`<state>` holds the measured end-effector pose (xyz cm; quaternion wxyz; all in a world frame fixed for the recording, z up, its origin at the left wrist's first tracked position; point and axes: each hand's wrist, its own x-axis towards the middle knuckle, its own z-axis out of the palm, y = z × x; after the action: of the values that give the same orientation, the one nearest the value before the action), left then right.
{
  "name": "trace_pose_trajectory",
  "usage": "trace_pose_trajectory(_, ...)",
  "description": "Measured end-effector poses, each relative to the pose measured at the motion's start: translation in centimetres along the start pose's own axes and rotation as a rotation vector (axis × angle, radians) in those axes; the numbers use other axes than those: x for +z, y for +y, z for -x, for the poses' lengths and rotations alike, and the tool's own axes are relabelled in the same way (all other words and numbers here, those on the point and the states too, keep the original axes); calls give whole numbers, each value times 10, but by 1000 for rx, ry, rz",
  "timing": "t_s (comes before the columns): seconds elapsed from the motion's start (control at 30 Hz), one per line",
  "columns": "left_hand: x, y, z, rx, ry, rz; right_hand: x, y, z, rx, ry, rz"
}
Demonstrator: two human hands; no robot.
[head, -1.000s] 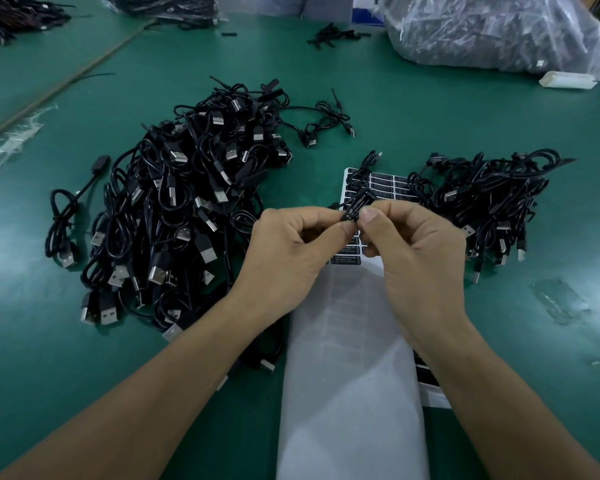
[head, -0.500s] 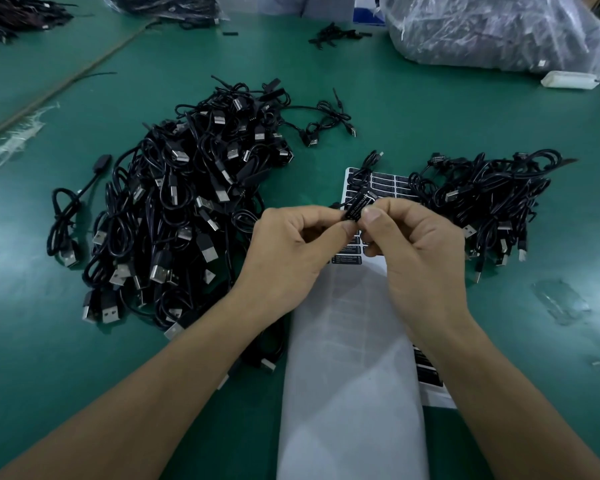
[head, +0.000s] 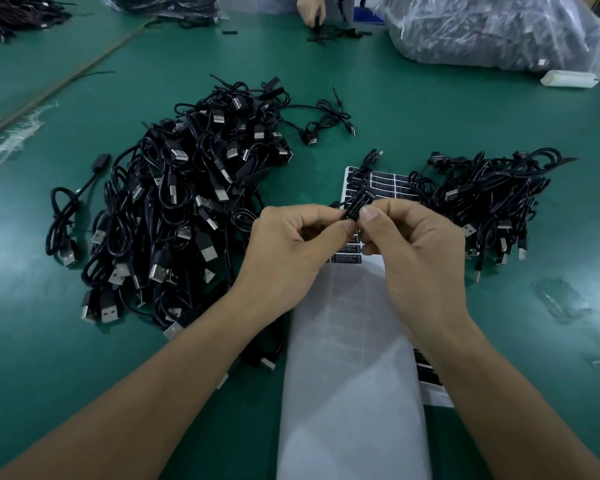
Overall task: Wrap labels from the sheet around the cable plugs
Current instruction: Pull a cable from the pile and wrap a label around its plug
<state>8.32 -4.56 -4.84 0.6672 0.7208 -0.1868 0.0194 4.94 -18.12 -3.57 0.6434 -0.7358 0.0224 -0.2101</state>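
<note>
Legible writing: the black label point(head: 358, 203) on the held plug point(head: 351, 216) reads "LED CONTROLLER" in white. The same words show on the nearest unpeeled label point(head: 345, 258) on the sheet point(head: 383, 180). The smaller lines under that heading are too fine to read, as is the print on the far rows of the sheet.

Hidden or unclear: both hands cover the middle rows of the sheet. The near part of the sheet point(head: 354, 375) is bare white backing that runs off the bottom edge. A second sheet point(head: 430, 379) with black labels shows only as a strip beside the right forearm. How far the label is wrapped round the plug cannot be told, since the fingertips cover its lower end.

Hands: the left hand point(head: 288, 247) and right hand point(head: 420, 251) meet above the sheet. Each pinches the plug between thumb and forefinger, with the other fingers curled in. The plug lies tilted between the two thumbs, and its thin cable point(head: 368, 168) loops away across the top of the sheet.

Surroundings: a large pile of black USB cables point(head: 181, 209) lies on the green table point(head: 430, 116) to the left of the hands. A smaller pile point(head: 482, 199) lies to the right, overlapping the sheet's edge. A clear plastic bag point(head: 492, 29) sits at the far right. Another person's hand point(head: 310, 10) is cut off at the top edge.
</note>
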Motion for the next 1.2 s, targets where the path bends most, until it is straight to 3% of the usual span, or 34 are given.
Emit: trace_pose_trajectory(1.2, 2, 1, -2, 12, 40, 78, 7, -3, 5, 86, 124, -9)
